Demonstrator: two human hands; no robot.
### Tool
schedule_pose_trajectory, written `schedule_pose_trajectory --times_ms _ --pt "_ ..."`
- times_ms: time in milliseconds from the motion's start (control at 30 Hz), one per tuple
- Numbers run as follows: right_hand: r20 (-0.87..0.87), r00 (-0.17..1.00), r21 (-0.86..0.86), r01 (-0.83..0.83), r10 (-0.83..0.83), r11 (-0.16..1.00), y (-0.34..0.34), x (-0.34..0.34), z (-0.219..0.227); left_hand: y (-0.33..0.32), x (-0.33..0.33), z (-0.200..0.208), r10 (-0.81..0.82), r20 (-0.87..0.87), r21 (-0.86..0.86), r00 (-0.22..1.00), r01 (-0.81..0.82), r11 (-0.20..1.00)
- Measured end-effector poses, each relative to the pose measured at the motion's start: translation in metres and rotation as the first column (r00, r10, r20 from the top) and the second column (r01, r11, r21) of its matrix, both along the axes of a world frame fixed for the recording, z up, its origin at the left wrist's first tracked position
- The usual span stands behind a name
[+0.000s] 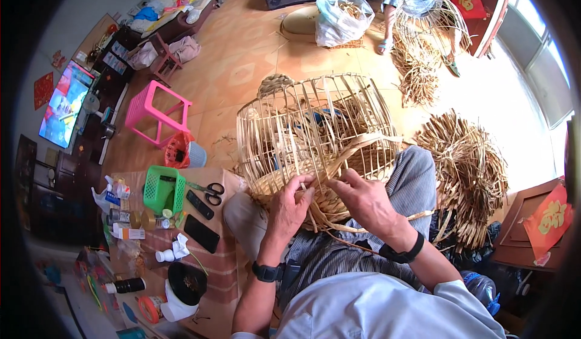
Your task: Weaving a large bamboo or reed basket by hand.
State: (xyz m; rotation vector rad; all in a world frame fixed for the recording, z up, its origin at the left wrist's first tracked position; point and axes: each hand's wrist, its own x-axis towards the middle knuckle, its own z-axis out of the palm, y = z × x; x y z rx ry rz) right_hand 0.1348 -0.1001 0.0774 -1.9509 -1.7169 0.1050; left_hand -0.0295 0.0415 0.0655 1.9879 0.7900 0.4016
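Note:
A half-woven basket (266,185) rests on my lap, its thin pale stakes standing up from a band of braided weave. At the near side of the weave, my left hand (292,203) has its thumb and fingers closed on a stake. My right hand (366,200), close beside it, pinches a flat straw strip (348,154) that runs up across the stakes. Loose strip ends trail below both hands over my striped trousers. My fingertips partly hide where strip and stakes meet. Loose straw shows through the stakes.
On the left, a cloth-covered table (212,260) bears scissors (213,189), a phone (201,233), a green basket (163,189) and bottles. Beyond stand a pink stool (158,112) and a small bin (195,155). A straw heap (463,176) lies right; another person (417,0) sits ahead with straw.

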Motion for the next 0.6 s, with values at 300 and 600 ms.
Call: schedule_pose_trajectory --times_ms 300,600 --pt "-0.042 0.996 0.066 -0.073 0.075 0.995 0.008 0.014 -0.007 -0.008 0.006 -0.013 0.033 -0.022 -0.088 0.999 -0.035 0.995" --pt "0.028 0.998 0.121 -0.062 0.059 0.991 0.025 -0.005 -0.008 -0.008 0.011 -0.004 0.041 -0.098 0.124 0.994 -0.029 0.992"
